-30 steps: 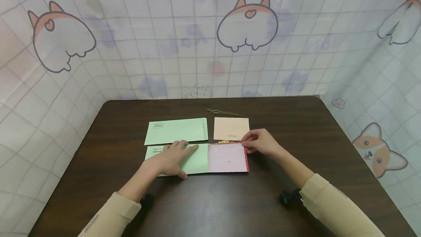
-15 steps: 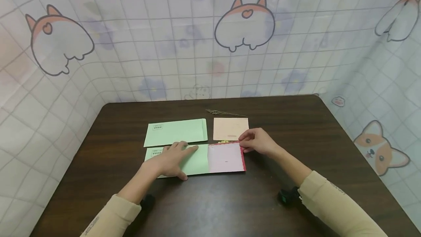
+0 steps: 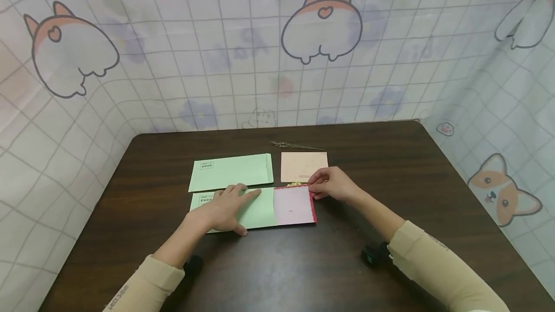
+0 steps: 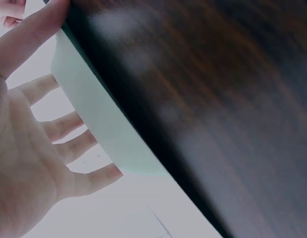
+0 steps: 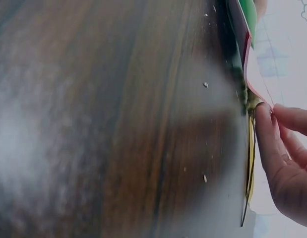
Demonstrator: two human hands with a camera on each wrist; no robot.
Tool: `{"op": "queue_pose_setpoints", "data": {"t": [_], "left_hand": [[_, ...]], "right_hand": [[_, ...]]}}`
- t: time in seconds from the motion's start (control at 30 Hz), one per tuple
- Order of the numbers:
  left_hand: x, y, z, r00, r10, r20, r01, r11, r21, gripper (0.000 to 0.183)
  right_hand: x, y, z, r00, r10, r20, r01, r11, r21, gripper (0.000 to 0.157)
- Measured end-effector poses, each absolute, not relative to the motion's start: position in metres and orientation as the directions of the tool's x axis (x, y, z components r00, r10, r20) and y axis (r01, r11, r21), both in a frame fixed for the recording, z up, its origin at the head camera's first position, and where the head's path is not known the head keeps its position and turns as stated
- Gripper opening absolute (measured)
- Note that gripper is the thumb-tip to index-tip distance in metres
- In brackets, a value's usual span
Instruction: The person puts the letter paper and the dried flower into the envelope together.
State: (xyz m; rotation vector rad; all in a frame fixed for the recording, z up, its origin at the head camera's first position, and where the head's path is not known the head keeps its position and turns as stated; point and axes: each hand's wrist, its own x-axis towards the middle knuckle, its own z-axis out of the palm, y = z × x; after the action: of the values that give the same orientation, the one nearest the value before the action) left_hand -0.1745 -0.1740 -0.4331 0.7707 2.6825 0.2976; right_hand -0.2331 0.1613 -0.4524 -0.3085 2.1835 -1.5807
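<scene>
My left hand [image 3: 223,210] is resting, spread, on the near envelope [image 3: 259,211]; right hand [image 3: 333,184] is pinching the card [image 3: 295,206] at its far right corner. Card is lying between them, partly inside envelope.

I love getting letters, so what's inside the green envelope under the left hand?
A red-edged pink card, pinched by the right hand, sticks out of the green envelope. Anything deeper inside is covered, so I can't see it.
</scene>
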Motion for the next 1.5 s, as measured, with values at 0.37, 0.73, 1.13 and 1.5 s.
{"op": "queue_pose_setpoints", "data": {"t": [0.37,0.73,1.13,1.5], "left_hand": [[-0.173,-0.172,-0.429,-0.796,0.545,-0.263,0.469,0.830,0.303,0.103],[-0.174,-0.170,-0.428,-0.797,0.545,-0.260,0.470,0.831,0.299,0.103],[-0.173,-0.169,-0.429,-0.800,0.543,-0.257,0.465,0.831,0.306,0.102],[-0.174,-0.168,-0.429,-0.805,0.531,-0.264,0.460,0.840,0.288,0.103]], "right_hand": [[-0.231,0.156,-0.453,-0.868,-0.444,-0.222,0.079,0.318,-0.945,0.020],[-0.231,0.147,-0.456,-0.851,-0.487,-0.198,0.060,0.284,-0.957,0.021],[-0.227,0.136,-0.454,-0.832,-0.516,-0.204,0.078,0.257,-0.963,0.023],[-0.230,0.125,-0.455,-0.821,-0.532,-0.206,0.106,0.213,-0.971,0.027]]}}
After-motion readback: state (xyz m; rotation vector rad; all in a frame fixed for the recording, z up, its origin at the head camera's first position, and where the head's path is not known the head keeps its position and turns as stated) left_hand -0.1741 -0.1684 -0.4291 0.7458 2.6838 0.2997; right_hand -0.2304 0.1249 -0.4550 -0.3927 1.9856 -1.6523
